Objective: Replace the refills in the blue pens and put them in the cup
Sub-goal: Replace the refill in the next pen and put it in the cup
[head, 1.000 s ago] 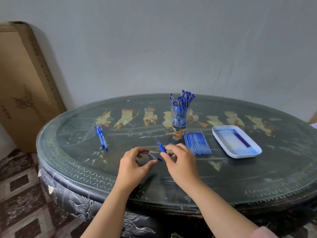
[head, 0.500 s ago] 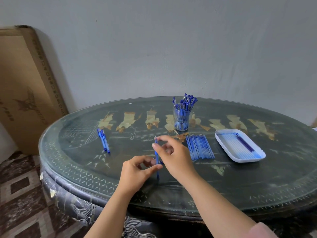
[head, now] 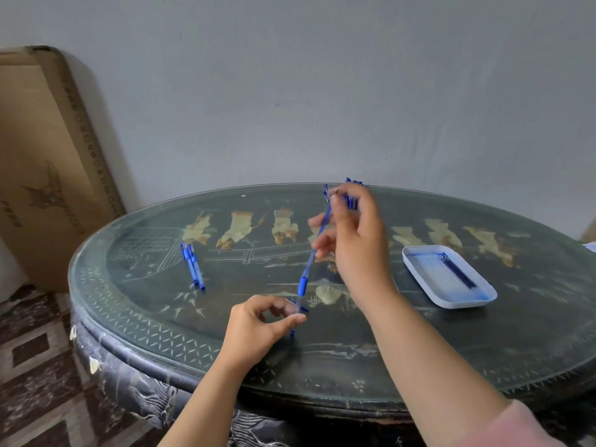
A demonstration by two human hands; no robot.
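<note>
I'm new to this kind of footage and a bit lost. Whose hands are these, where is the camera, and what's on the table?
No machine here: a person works bare-handed, and the one camera sits on their head, looking forward and down. The right hand grips the upper part of a blue pen tilted over the table; the left hand pinches its lower end. On the left lie two more pens, on the right a white tray with refills. Some pen tops peek over the right hand. A cardboard box leans against the wall.
</note>
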